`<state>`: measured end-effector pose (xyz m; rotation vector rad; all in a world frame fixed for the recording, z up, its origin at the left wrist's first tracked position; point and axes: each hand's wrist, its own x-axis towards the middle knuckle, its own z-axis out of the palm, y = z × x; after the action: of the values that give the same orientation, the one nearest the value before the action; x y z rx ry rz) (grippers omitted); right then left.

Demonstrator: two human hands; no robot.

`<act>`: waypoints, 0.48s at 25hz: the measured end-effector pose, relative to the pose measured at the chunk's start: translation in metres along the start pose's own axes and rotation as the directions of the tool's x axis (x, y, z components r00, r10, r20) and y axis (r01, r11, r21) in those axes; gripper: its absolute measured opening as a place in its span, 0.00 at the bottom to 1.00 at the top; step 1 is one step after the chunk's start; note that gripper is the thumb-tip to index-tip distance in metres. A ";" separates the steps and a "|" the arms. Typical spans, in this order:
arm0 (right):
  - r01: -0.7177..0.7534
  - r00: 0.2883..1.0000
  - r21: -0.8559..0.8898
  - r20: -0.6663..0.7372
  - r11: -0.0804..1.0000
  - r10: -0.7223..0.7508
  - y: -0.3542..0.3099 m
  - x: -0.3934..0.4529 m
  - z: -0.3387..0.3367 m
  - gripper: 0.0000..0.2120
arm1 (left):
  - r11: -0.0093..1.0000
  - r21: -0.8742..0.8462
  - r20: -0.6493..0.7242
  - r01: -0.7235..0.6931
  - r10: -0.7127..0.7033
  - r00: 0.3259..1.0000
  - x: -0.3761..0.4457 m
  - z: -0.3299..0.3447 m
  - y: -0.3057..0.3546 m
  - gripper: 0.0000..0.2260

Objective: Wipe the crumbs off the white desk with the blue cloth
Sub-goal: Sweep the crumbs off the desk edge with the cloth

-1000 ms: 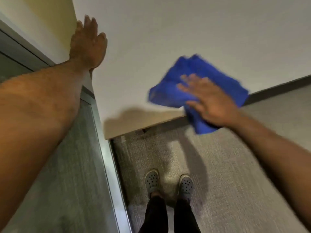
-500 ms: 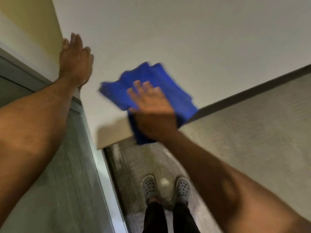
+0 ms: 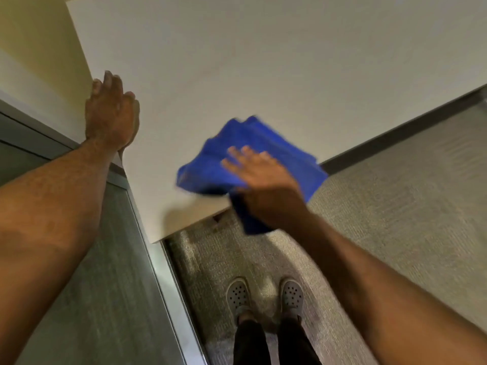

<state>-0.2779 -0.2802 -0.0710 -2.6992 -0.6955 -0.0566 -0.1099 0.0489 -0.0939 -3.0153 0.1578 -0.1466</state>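
Observation:
The white desk (image 3: 263, 61) fills the upper part of the head view. A blue cloth (image 3: 263, 139) lies on it at the near edge, with one corner hanging over the edge. My right hand (image 3: 263, 180) presses flat on the cloth, fingers spread, and looks blurred with motion. My left hand (image 3: 112, 114) rests flat on the desk's left edge, fingers apart, holding nothing. I can make out no crumbs on the desk surface.
A grey partition panel with a metal frame (image 3: 158, 272) runs along the left of the desk. Grey carpet (image 3: 395, 219) lies below and to the right. My two feet in grey clogs (image 3: 264, 296) stand in front of the desk.
My right hand swept the cloth left along the near edge, then back to the right. My left hand has stayed on the desk's left edge.

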 end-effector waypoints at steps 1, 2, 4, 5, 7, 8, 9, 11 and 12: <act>-0.085 0.996 -0.026 -0.023 0.996 0.084 0.031 0.001 -0.012 0.22 | 0.996 -0.049 -0.002 0.069 -0.069 0.998 0.001 -0.004 0.001 0.17; -0.185 0.982 -0.038 -0.035 0.982 0.184 0.061 0.001 -0.024 0.23 | 0.985 -0.104 -0.008 0.134 -0.136 0.991 0.002 -0.007 0.002 0.17; -0.400 0.915 -0.055 -0.073 0.915 0.396 0.108 0.000 -0.043 0.24 | 0.964 -0.185 -0.037 0.192 -0.202 0.979 0.002 -0.007 0.005 0.17; -0.506 0.860 -0.062 -0.113 0.861 0.497 0.123 -0.003 -0.046 0.25 | 0.960 -0.207 -0.051 0.186 -0.201 0.978 0.001 -0.007 0.005 0.17; -0.668 0.729 0.013 -0.189 0.744 0.658 0.131 -0.005 -0.043 0.25 | 0.959 -0.226 -0.060 0.170 -0.188 0.980 0.000 -0.007 0.005 0.18; -0.721 0.656 0.094 -0.223 0.686 0.721 0.125 -0.003 -0.040 0.25 | 0.957 -0.231 -0.057 0.173 -0.191 0.980 0.000 -0.005 0.003 0.19; -0.750 0.582 0.198 -0.257 0.632 0.771 0.116 0.001 -0.035 0.24 | 0.954 -0.235 -0.044 0.188 -0.204 0.978 0.000 -0.004 0.003 0.19; -0.750 0.422 0.416 -0.298 0.515 0.856 0.098 0.006 -0.025 0.24 | 0.941 -0.270 -0.025 0.202 -0.217 0.976 0.001 -0.005 0.005 0.20; -0.731 0.351 0.508 -0.294 0.456 0.889 0.090 0.009 -0.025 0.25 | 0.938 -0.288 -0.024 0.194 -0.210 0.977 0.001 -0.004 0.005 0.20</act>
<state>-0.2256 -0.3580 -0.0761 -2.2263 0.8348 -0.3904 -0.1099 0.0439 -0.0905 -3.3118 -0.1417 -0.2450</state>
